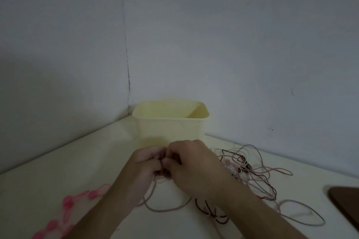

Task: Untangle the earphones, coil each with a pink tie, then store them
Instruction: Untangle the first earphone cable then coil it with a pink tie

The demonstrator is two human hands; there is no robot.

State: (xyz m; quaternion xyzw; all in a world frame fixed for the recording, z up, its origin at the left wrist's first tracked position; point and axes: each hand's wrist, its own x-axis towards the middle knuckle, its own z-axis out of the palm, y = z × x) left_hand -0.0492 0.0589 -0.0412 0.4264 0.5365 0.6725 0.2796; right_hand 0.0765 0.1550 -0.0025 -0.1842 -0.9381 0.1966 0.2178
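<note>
Dim grey walls meet in a corner behind a pale table (pixel 58 161). At that corner stands an open cream bin (pixel 171 122), likely waiting for finished coils. Just in front of the bin, the left hand (pixel 145 163) and right hand (pixel 190 161) meet, fingers curled tight, pinching pinkish cord between them, probably working a knot. Tangled earphones (pixel 250 170) sprawl right of the bin; pink ties (pixel 77 205) lie left and nearer, within reach.
</note>
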